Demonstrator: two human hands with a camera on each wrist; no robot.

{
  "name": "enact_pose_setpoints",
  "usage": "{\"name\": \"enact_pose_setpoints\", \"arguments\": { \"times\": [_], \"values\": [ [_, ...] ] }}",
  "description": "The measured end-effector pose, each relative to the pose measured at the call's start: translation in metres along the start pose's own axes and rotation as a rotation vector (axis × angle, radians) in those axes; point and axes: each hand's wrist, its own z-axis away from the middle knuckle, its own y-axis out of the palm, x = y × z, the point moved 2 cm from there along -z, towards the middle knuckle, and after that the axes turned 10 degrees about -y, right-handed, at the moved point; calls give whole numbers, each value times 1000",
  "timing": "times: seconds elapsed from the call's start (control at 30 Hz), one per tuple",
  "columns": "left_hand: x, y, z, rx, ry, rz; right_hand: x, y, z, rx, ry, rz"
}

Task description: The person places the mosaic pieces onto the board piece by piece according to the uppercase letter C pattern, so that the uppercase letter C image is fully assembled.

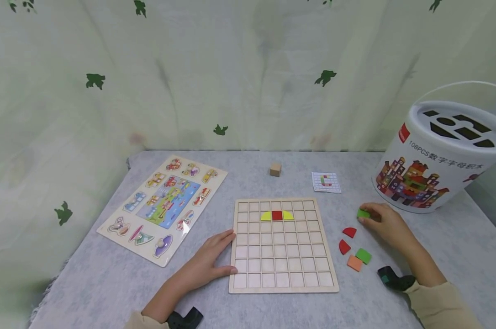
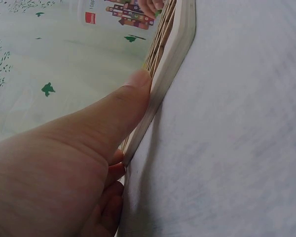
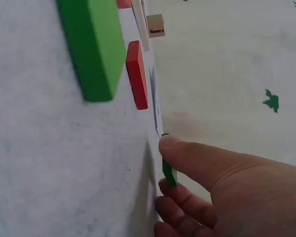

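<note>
My right hand (image 1: 387, 224) pinches a green square tile (image 1: 363, 213) between thumb and fingertips, at the right of the wooden grid board (image 1: 334, 287). In the right wrist view the green tile (image 3: 168, 165) is held on edge under the thumb. My left hand (image 1: 210, 261) rests against the board's left edge, thumb and fingertips touching its rim; in the left wrist view the thumb presses the board's side (image 2: 160, 81). Near the board's top, a red square (image 1: 277, 215) sits between two yellow quarter-round tiles (image 1: 266, 216) in the grid.
Right of the board lie two red quarter-round tiles (image 1: 349, 232), another green square (image 1: 363, 256) and an orange square (image 1: 354, 263). A pattern card (image 1: 332, 186) and wooden cube (image 1: 275, 170) lie behind. A white bucket (image 1: 400, 151) stands back right, a vehicle puzzle (image 1: 160, 259) left.
</note>
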Motion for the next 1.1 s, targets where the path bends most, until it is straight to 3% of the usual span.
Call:
{"name": "enact_pose_setpoints", "arguments": {
  "times": [0.13,0.37,0.6,0.87,1.1],
  "values": [
    [0,0,0,6,-4,6,15,-4,-2,6,-41,-7],
    [-1,0,0,5,-1,5,52,-4,-6,-108,-156,14],
    [-1,-1,0,1,-1,-7,101,1,-15,-96,-333,-53],
    [0,0,0,3,-1,-13,156,25,-34,-76,-507,-132],
    [1,1,-1,-3,3,-16,181,55,-44,-34,-522,-250]
  ]
}}
